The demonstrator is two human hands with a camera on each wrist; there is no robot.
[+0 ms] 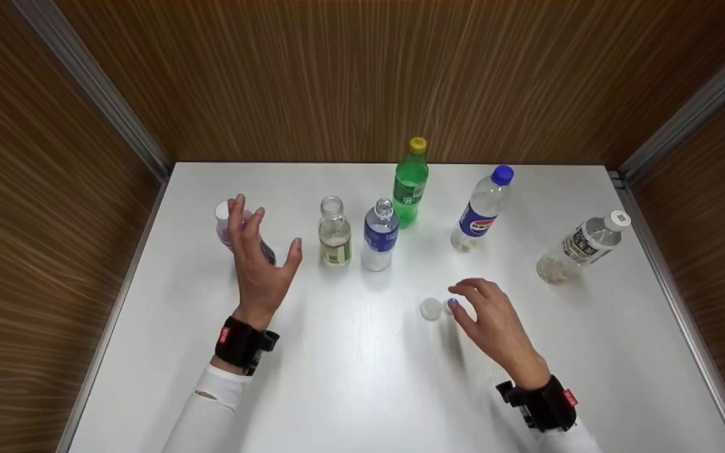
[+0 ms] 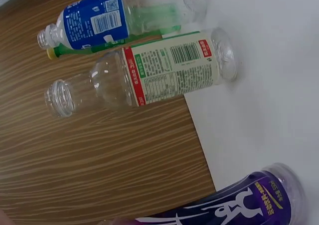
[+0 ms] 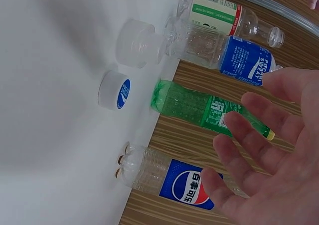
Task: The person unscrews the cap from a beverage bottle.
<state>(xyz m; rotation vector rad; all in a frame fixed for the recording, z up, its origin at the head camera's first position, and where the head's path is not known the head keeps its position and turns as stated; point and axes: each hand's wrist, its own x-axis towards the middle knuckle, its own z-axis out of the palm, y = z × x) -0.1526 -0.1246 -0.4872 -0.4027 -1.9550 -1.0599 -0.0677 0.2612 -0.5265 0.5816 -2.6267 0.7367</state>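
Note:
My left hand (image 1: 262,270) is raised with thumb and fingers spread, in front of a purple-labelled bottle (image 2: 259,200) with a white cap; it partly hides that bottle in the head view. Nothing is held in it. Over the table my right hand (image 1: 491,321) hovers with loosely bent fingers, its thumb overlapping a small white cap with a blue logo (image 3: 114,90). In the right wrist view a gap separates the fingers from this cap. Beside it lies a translucent cap (image 1: 431,309). An uncapped clear bottle (image 1: 335,236) and an uncapped blue-labelled bottle (image 1: 379,238) stand between the hands.
Behind the blue-labelled bottle stands a green bottle (image 1: 410,185) with a yellow cap. Farther right are a Pepsi bottle (image 1: 481,214) with a blue cap and a clear bottle (image 1: 583,245) with a white cap. Wood-grain panels (image 1: 362,82) border the white table (image 1: 350,377).

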